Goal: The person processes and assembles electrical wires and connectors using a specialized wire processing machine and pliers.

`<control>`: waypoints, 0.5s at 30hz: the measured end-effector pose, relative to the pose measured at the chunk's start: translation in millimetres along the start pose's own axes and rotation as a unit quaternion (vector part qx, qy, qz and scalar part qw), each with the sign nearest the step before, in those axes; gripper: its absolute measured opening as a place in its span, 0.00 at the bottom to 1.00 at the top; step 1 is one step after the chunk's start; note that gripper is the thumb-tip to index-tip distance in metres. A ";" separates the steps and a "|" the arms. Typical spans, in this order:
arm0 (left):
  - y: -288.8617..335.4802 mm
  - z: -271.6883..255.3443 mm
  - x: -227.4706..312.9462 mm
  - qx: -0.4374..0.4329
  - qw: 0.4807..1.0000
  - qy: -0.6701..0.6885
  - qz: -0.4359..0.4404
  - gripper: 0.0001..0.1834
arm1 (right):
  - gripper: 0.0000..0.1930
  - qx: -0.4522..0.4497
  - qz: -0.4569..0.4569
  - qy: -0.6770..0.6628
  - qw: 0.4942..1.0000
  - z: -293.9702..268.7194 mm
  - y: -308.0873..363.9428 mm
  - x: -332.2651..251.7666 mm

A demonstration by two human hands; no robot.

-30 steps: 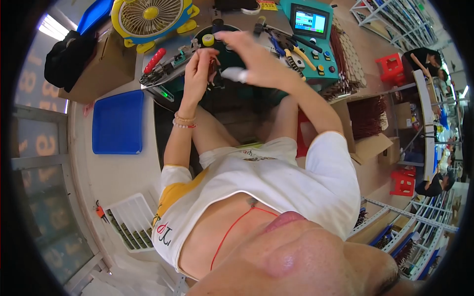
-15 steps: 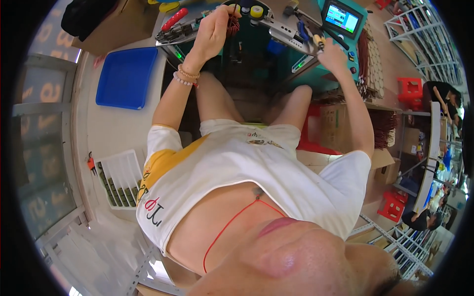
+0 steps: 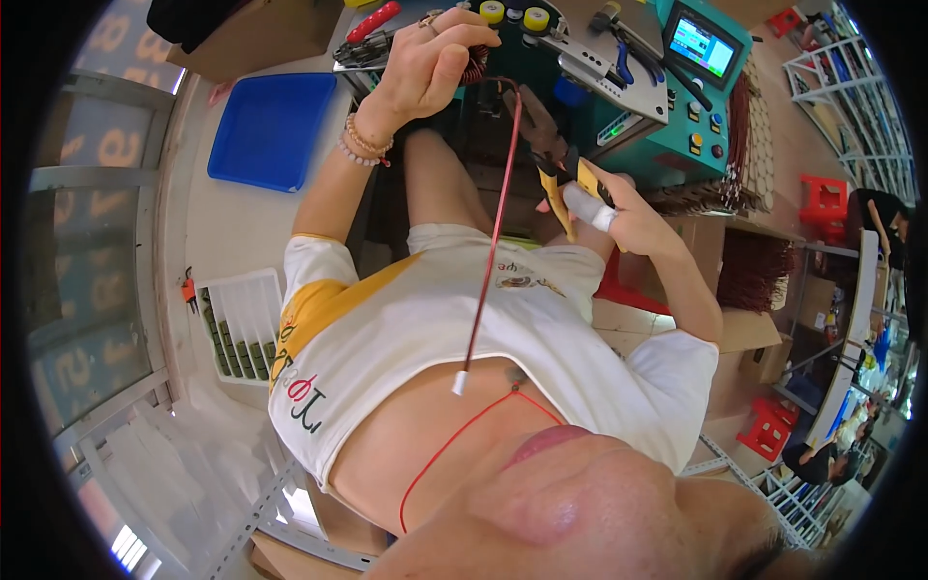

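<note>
My left hand (image 3: 425, 72) is closed on a dark copper-coloured wire coil (image 3: 474, 66) at the bench edge. From the coil a long reddish wire (image 3: 500, 217) bends over and runs down across my shirt front, ending in a white tip (image 3: 459, 383). My right hand (image 3: 623, 213) grips pliers (image 3: 549, 150) with yellow-and-black handles, which are spread apart. The jaws point up and left, close to the wire's upper part; whether they touch it I cannot tell. White tape wraps one finger of this hand.
A teal machine with a lit screen (image 3: 701, 46) and buttons stands at the right. Blue-handled pliers (image 3: 624, 64) lie on its metal plate. A red-handled clamp (image 3: 373, 21) is beside my left hand. On the left table are a blue tray (image 3: 271, 130) and a white tray (image 3: 242, 290) of green pieces.
My right hand has come from the machine's right side down and inward, bringing the yellow-handled pliers along. The long wire now shows in front of me. My left hand stays at the coil.
</note>
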State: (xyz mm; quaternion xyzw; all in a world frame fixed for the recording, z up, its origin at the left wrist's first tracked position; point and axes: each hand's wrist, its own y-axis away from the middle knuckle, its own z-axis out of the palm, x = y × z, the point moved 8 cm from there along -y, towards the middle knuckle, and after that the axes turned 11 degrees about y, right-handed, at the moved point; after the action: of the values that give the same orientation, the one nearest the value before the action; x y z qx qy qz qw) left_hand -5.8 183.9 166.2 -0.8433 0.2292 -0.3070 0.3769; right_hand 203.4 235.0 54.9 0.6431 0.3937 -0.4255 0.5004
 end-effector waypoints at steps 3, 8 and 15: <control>0.8 -4.1 3.6 0.011 0.999 0.022 0.027 0.28 | 0.21 0.031 -0.032 0.111 0.993 -0.9 0.9 -17.4; 3.2 -2.9 0.5 0.005 0.998 0.058 0.004 0.30 | 0.23 0.072 -0.027 0.267 0.961 -4.4 -2.6 -27.9; 8.8 4.8 -8.3 -0.019 0.996 0.078 -0.047 0.25 | 0.25 0.092 -0.061 0.311 0.944 -6.7 -4.3 -38.3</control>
State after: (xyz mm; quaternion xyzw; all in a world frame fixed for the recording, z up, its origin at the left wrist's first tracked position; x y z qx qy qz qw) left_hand -9.7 186.0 153.9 -0.8334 0.2236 -0.3854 0.3269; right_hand 187.9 239.3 90.5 0.7610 0.5276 -0.2687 0.2650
